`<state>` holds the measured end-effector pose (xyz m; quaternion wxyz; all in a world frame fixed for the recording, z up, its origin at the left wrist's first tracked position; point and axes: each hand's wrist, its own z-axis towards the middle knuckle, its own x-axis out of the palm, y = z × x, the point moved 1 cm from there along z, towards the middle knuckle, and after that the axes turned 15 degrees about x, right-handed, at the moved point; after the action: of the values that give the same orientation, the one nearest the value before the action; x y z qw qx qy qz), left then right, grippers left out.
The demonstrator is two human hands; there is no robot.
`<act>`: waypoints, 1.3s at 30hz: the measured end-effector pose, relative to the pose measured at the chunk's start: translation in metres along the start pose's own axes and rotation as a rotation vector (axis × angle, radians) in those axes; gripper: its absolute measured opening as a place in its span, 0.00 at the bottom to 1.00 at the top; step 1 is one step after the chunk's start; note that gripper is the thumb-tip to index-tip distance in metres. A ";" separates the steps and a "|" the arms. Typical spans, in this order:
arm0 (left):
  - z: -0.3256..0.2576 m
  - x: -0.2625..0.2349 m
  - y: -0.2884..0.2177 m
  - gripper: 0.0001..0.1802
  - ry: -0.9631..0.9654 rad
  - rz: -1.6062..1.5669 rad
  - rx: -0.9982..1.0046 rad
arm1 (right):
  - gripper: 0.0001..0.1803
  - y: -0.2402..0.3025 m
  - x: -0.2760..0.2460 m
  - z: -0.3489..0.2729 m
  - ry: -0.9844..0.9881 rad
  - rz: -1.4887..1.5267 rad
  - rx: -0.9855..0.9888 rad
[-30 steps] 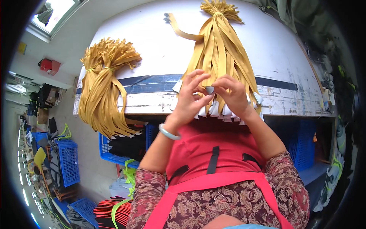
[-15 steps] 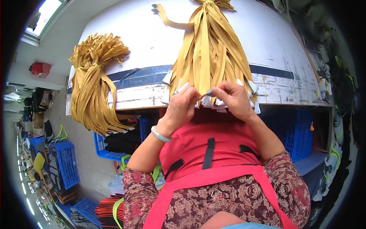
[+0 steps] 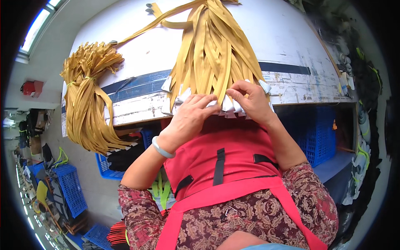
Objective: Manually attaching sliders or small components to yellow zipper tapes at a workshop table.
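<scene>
A fan of mustard-yellow strips that look like zippers [image 3: 203, 50] lies down the middle of the table, with white tabs on the ends at the front edge. My left hand [image 3: 189, 116] bends over those ends, its fingers closed on the end of one zipper strip beside a white tab. Just to its right, my right hand [image 3: 255, 103] has its thumb and fingertips drawn together above the tabs; anything held there is too small to make out. One long strip [image 3: 146, 28] stretches left from the top of the fan, and its grey tip [image 3: 113, 42] lies by the second bundle.
A tied bundle of yellow strips [image 3: 89, 112] hangs over the left front of the white table [image 3: 137, 50]. Below are blue crates [image 3: 321, 137], one at left holding dark cloth [image 3: 125, 157]. More crates [image 3: 71, 189] stand on the floor at far left.
A long strip now stretches left across the table. The grey end that was between my fingertips is no longer there. My hands have moved slightly apart, the left one lying flatter over the tabs.
</scene>
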<state>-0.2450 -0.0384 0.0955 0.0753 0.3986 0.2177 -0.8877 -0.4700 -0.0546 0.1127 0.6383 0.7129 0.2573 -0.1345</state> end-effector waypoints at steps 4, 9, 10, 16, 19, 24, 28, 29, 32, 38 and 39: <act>-0.001 0.010 0.017 0.08 0.164 -0.187 -0.025 | 0.10 -0.005 -0.003 -0.003 0.030 -0.033 0.037; 0.016 -0.002 0.027 0.05 -0.099 -0.712 -0.277 | 0.07 -0.007 0.004 -0.004 0.085 0.219 0.083; 0.016 -0.005 0.032 0.06 -0.182 -0.775 -0.308 | 0.08 0.006 0.007 -0.001 0.085 0.207 -0.055; 0.016 -0.002 0.037 0.06 -0.358 -1.076 -0.337 | 0.08 0.015 0.009 0.017 0.199 0.304 -0.230; 0.016 -0.004 0.036 0.06 -0.338 -1.186 -0.363 | 0.07 0.011 0.003 0.026 0.471 0.459 -0.119; 0.007 0.001 0.050 0.05 -0.361 -1.314 -0.431 | 0.10 0.023 0.004 0.032 0.631 0.446 0.071; 0.010 0.003 0.047 0.05 -0.418 -1.275 -0.402 | 0.05 0.026 0.003 0.035 0.595 0.379 -0.076; 0.011 0.002 0.042 0.05 -0.419 -1.273 -0.403 | 0.04 0.031 0.001 0.032 0.497 0.379 -0.093; 0.014 -0.002 0.029 0.05 -0.509 -0.867 -0.432 | 0.03 0.031 0.009 0.025 0.262 0.295 -0.110; 0.008 0.021 0.026 0.11 -0.528 -0.279 -0.415 | 0.04 0.026 0.042 0.024 -0.293 -0.113 -0.422; 0.007 0.021 0.027 0.14 -0.576 -0.445 -0.486 | 0.04 0.025 0.039 0.025 -0.291 -0.113 -0.425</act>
<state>-0.2554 -0.0649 0.0753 0.0315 0.0489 0.4710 -0.8802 -0.4207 -0.0729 0.1092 0.7955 0.5205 0.2247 -0.2139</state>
